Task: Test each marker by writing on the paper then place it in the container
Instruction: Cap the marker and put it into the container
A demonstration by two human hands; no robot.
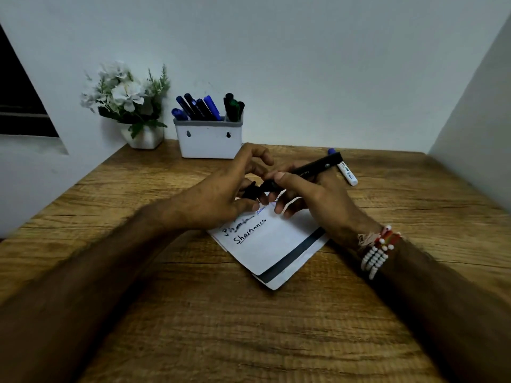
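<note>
Your right-hand fingers [284, 178] pinch the black marker [312, 168] near its tip; left-hand fingers [244, 205] pinch its cap [250, 190] alongside, above the paper [271, 244]. Likely light, stiff and slick: hold the barrel firmly.

A wood-grain counter [249, 341] with dark streaks fills the lower view, its far edge meeting a plain pale wall [304, 64]. A second pale wall [475, 128] closes the right side. A dark window [16, 106] sits at left. White flowers [125, 98] in a white pot [145, 138] stand at the far left corner. The light is dim and even.
</note>
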